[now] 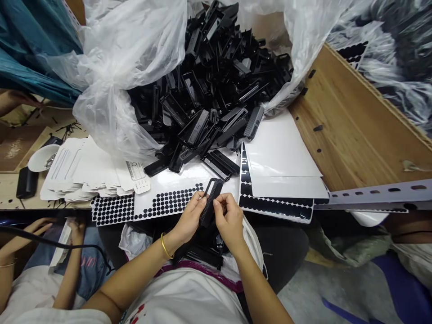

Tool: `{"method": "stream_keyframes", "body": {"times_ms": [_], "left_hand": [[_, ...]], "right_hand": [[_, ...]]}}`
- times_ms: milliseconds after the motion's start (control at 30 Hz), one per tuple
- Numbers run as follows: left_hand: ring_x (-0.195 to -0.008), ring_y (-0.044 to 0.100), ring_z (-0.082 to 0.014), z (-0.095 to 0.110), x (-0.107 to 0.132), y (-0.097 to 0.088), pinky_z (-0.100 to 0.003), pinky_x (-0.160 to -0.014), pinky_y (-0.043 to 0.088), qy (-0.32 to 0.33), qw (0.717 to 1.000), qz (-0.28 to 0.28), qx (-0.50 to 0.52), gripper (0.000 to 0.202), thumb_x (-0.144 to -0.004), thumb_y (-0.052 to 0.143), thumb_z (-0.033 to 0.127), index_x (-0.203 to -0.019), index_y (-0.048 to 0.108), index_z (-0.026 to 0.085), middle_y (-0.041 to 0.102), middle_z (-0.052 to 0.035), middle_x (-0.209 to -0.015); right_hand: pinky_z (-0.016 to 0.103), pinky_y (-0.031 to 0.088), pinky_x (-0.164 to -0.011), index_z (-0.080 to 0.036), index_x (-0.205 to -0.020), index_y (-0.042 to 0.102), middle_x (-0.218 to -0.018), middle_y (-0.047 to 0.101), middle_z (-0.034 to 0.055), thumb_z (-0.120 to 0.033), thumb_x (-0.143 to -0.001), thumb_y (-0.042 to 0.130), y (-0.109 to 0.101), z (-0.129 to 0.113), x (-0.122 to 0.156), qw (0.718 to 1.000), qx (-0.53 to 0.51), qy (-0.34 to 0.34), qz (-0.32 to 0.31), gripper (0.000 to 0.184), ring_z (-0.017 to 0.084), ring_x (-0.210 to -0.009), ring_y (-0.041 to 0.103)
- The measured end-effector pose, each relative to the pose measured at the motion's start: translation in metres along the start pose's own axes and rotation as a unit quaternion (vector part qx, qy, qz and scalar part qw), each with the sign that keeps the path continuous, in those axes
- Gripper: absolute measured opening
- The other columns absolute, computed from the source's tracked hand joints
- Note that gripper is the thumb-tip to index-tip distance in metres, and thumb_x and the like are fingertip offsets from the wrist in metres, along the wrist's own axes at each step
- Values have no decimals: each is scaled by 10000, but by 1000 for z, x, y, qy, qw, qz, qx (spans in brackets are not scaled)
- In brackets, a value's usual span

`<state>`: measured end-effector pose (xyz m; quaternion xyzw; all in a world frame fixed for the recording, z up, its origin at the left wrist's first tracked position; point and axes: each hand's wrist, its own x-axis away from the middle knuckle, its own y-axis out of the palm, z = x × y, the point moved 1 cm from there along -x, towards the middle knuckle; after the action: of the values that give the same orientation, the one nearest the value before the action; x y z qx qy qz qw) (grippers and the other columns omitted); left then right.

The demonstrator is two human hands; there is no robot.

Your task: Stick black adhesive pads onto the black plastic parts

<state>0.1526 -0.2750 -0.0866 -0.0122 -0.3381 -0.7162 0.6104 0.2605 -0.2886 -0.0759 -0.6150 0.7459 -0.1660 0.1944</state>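
Observation:
Between my hands is a long black plastic casing (pixel 213 196) with a ribbed, textured face and a slot along one side, tilted over the table's front edge. My left hand (pixel 189 219) grips its left side between thumb and fingers. At its right edge, my right hand (pixel 232 223) has thumb and forefinger pinched together; whatever may be between those fingertips is too small to make out. Just beyond lies a white sheet of round black stickers (pixel 172 201). More black casings (pixel 202 247) lie in my lap, partly hidden by my forearms.
A large heap of black casings (pixel 216 85) spills from a clear plastic bag (pixel 131 54). Stacked white cards (pixel 84 166) and a white bowl (pixel 42 157) stand left. White sheets (pixel 280 153) lie right, beside a wooden board (pixel 357 121). Another person's hand (pixel 77 231) shows lower left.

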Motion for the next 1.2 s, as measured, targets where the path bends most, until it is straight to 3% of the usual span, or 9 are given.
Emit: {"method": "stream_keyframes", "body": {"times_ms": [133, 200, 367, 500, 633, 767, 933, 1100, 1200], "left_hand": [[-548, 422, -51, 1, -4, -3, -163, -533, 372, -6, 1000, 0, -30, 363, -715, 658, 477, -695, 459, 174, 448, 72, -618], [-577, 502, -69, 1, -5, -3, -183, -567, 421, -29, 999, -26, -31, 364, -717, 652, 488, -695, 475, 171, 523, 52, -637], [-880, 648, -179, -4, -10, 8, -321, -832, 493, -88, 990, -111, -4, 348, -751, 630, 476, -858, 587, 148, 681, -73, -956], [-950, 640, -202, -22, -23, 24, -369, -910, 460, -104, 981, -163, -3, 371, -757, 623, 482, -908, 611, 143, 688, -95, -1013], [-923, 643, -199, -38, -40, 34, -395, -968, 409, -108, 980, -166, -15, 414, -717, 646, 515, -880, 630, 135, 708, -87, -939], [-907, 652, -206, -43, -47, 36, -401, -965, 410, -123, 980, -156, 12, 406, -680, 687, 504, -844, 633, 137, 717, -86, -885], [-889, 661, -199, -43, -48, 34, -389, -968, 411, -129, 979, -156, 35, 394, -675, 704, 479, -848, 636, 132, 721, -95, -881], [-901, 655, -198, -47, -51, 31, -389, -970, 401, -124, 978, -164, 15, 399, -711, 663, 497, -868, 628, 132, 718, -97, -898], [-914, 649, -196, -46, -51, 32, -380, -974, 395, -116, 979, -165, 6, 397, -711, 660, 502, -854, 612, 134, 714, -92, -897]], "right_hand": [[260, 385, -548, -217, -809, 437, -697, 539, -4, -220, -851, 423, 3, 4, 7, 998, 53, -29, 20, 44, 142, -593, 516], [265, 395, -551, -212, -855, 452, -719, 555, 2, -226, -861, 430, -6, 10, 11, 995, 75, -32, 58, 27, 143, -590, 521], [283, 413, -588, -218, -818, 492, -760, 553, 19, -241, -869, 453, -65, 45, 21, 972, 192, -22, 136, 68, 157, -647, 515], [328, 417, -662, -208, -838, 545, -796, 534, 55, -256, -872, 447, -100, 71, 28, 938, 327, -68, 93, 114, 205, -756, 500], [320, 378, -640, -202, -774, 570, -760, 528, 59, -216, -893, 412, -93, 76, 29, 910, 398, -104, 44, 199, 200, -717, 468], [313, 359, -650, -193, -779, 565, -752, 547, 55, -193, -905, 402, -82, 70, 26, 908, 401, -123, 5, 206, 197, -720, 476], [314, 341, -632, -172, -856, 587, -791, 559, 78, -227, -901, 438, -95, 75, 25, 886, 442, -130, 49, 164, 210, -721, 464], [317, 317, -629, -184, -754, 584, -753, 567, 70, -137, -876, 445, -101, 76, 20, 864, 478, -155, 9, 191, 203, -700, 450], [323, 314, -634, -193, -725, 569, -739, 572, 63, -123, -861, 454, -92, 64, 17, 873, 453, -177, -43, 192, 199, -692, 451]]}}
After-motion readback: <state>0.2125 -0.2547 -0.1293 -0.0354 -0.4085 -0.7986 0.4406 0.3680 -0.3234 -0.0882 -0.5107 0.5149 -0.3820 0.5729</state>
